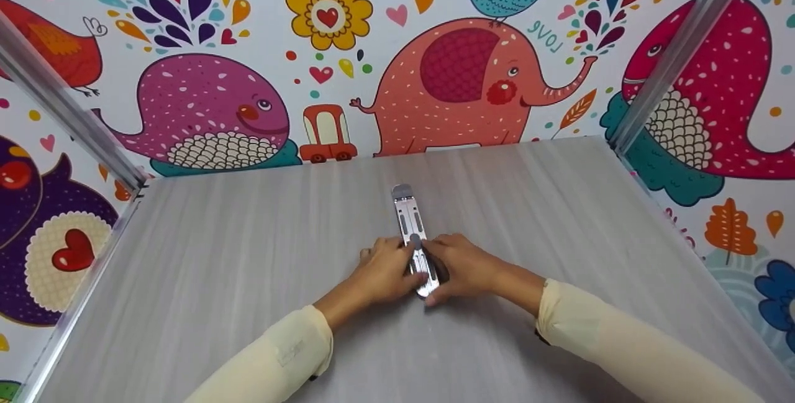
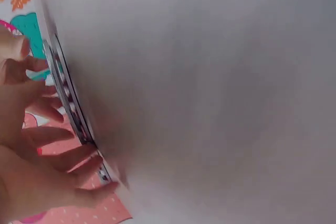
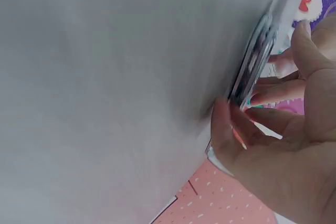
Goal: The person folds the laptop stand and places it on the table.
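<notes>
A slim silver metal stand [image 1: 410, 220], like a folded laptop stand, lies lengthwise on the table, with long slots, a grey pad at its far end and a grey round piece midway. On its left side my left hand [image 1: 386, 269] holds the near half, thumb over the top and a fingertip by the round piece. My right hand [image 1: 466, 266] holds the opposite edge, fingers bent against it and thumb by the near end. Low along the table, the left wrist view shows the left hand's fingers [image 2: 79, 156] at the stand's edge. In the right wrist view a right fingertip [image 3: 221, 114] reaches the tabletop beside it.
The grey wood-grain table [image 1: 248, 254] spreads around the hands. Behind it stands a wall [image 1: 348, 80] printed with cartoon animals. Metal posts [image 1: 677, 49] rise at the back corners, and a metal edge strip [image 1: 81, 291] runs along the left side.
</notes>
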### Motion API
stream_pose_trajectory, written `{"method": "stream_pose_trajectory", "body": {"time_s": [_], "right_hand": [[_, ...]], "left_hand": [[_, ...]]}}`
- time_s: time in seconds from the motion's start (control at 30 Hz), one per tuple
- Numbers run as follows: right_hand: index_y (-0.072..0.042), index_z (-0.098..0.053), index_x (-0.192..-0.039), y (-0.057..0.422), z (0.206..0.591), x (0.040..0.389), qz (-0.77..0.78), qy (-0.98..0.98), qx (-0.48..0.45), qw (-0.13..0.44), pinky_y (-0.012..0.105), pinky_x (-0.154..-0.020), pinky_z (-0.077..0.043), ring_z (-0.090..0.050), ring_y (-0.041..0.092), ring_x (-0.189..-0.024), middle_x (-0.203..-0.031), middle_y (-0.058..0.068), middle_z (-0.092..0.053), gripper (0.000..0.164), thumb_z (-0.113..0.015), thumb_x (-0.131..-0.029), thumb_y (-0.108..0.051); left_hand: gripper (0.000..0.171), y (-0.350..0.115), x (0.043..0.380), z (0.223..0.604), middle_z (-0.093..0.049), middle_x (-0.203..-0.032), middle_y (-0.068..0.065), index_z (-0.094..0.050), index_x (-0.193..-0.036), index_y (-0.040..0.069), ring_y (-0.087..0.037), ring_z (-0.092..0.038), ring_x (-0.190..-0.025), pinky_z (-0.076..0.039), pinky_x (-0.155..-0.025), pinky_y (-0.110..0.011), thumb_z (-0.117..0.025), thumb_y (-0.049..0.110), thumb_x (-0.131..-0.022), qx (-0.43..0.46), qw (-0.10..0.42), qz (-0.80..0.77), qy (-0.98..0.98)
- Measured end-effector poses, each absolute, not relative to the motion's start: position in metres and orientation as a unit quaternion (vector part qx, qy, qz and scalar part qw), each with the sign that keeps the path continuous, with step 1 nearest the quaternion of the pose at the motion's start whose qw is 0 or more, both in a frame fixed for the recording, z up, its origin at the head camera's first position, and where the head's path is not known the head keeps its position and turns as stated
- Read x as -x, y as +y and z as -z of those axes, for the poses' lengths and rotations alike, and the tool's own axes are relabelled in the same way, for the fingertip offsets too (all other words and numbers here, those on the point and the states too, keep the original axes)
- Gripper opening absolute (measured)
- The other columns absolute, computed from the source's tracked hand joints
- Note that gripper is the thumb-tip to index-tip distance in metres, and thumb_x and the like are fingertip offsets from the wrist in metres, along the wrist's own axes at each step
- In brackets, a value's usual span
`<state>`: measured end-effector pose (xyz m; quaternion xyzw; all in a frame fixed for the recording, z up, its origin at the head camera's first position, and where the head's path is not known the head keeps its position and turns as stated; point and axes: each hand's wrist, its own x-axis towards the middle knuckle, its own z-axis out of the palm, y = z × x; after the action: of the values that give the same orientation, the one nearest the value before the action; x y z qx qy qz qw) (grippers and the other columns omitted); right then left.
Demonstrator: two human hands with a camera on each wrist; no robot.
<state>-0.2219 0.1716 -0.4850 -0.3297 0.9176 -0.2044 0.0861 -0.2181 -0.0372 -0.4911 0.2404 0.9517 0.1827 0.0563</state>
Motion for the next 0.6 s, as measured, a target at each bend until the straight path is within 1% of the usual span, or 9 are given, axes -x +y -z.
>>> {"method": "stream_pose_trajectory", "body": {"time_s": [0.03,0.07,0.13,0.2,0.23,0.33,0.43,0.6], "right_hand": [[0.005,-0.044,-0.15,0.173,0.486,0.218,0.193,0.92,0.329,0.087,0.05,-0.105,-0.046,-0.054,0.035,-0.126,-0.139,0.019,-0.06,0.108,-0.087,-0.072,-0.057],[0.004,-0.042,-0.152,0.174,0.487,0.215,0.184,0.923,0.328,0.086,0.054,-0.106,-0.045,-0.051,0.037,-0.132,-0.144,0.019,-0.057,0.11,-0.086,-0.072,-0.058],[0.0,-0.04,-0.154,0.175,0.49,0.209,0.167,0.926,0.33,0.075,0.058,-0.104,-0.045,-0.049,0.037,-0.136,-0.149,0.017,-0.054,0.108,-0.082,-0.075,-0.061],[-0.003,-0.043,-0.153,0.176,0.496,0.205,0.15,0.929,0.334,0.054,0.059,-0.098,-0.046,-0.051,0.035,-0.135,-0.148,0.014,-0.056,0.103,-0.077,-0.078,-0.063],[-0.003,-0.045,-0.152,0.176,0.498,0.204,0.141,0.929,0.339,0.042,0.058,-0.096,-0.047,-0.052,0.034,-0.134,-0.146,0.013,-0.057,0.1,-0.076,-0.079,-0.063],[-0.004,-0.052,-0.147,0.176,0.504,0.203,0.121,0.928,0.353,0.003,0.056,-0.091,-0.049,-0.055,0.031,-0.13,-0.141,0.012,-0.062,0.093,-0.074,-0.078,-0.063],[-0.005,-0.057,-0.143,0.176,0.508,0.205,0.111,0.925,0.362,-0.027,0.053,-0.085,-0.05,-0.058,0.03,-0.126,-0.136,0.011,-0.066,0.091,-0.074,-0.075,-0.063],[-0.007,-0.063,-0.137,0.175,0.51,0.209,0.099,0.922,0.371,-0.06,0.048,-0.077,-0.052,-0.062,0.027,-0.119,-0.126,0.007,-0.072,0.09,-0.075,-0.069,-0.064]], "left_hand": [[0.073,-0.037,0.214,0.491,-0.057,-0.141,-0.016,-0.053,-0.148,0.013,-0.04,-0.052,-0.128,-0.042,-0.094,-0.064,-0.071,0.053,-0.09,-0.241,0.068,-0.179,0.951],[0.08,-0.038,0.21,0.491,-0.053,-0.148,-0.015,-0.048,-0.152,0.013,-0.041,-0.048,-0.134,-0.037,-0.099,-0.069,-0.072,0.056,-0.088,-0.241,0.075,-0.175,0.952],[0.09,-0.037,0.203,0.493,-0.047,-0.156,-0.014,-0.043,-0.155,0.012,-0.045,-0.042,-0.141,-0.028,-0.104,-0.078,-0.074,0.059,-0.085,-0.242,0.079,-0.164,0.953],[0.093,-0.036,0.198,0.495,-0.044,-0.158,-0.016,-0.042,-0.155,0.008,-0.048,-0.04,-0.142,-0.021,-0.104,-0.084,-0.075,0.058,-0.084,-0.242,0.074,-0.151,0.955],[0.092,-0.034,0.196,0.496,-0.044,-0.157,-0.018,-0.043,-0.155,0.007,-0.05,-0.039,-0.143,-0.02,-0.104,-0.086,-0.074,0.058,-0.085,-0.242,0.072,-0.144,0.957],[0.088,-0.03,0.192,0.5,-0.046,-0.154,-0.023,-0.045,-0.152,0.003,-0.051,-0.041,-0.141,-0.022,-0.103,-0.085,-0.073,0.056,-0.087,-0.242,0.063,-0.12,0.961],[0.087,-0.028,0.192,0.501,-0.047,-0.152,-0.026,-0.046,-0.151,0.001,-0.052,-0.042,-0.141,-0.024,-0.101,-0.086,-0.073,0.054,-0.087,-0.242,0.06,-0.112,0.962],[0.086,-0.028,0.193,0.501,-0.048,-0.151,-0.028,-0.047,-0.15,-0.001,-0.052,-0.042,-0.14,-0.025,-0.101,-0.085,-0.073,0.053,-0.088,-0.25,0.056,-0.113,0.96]]}}
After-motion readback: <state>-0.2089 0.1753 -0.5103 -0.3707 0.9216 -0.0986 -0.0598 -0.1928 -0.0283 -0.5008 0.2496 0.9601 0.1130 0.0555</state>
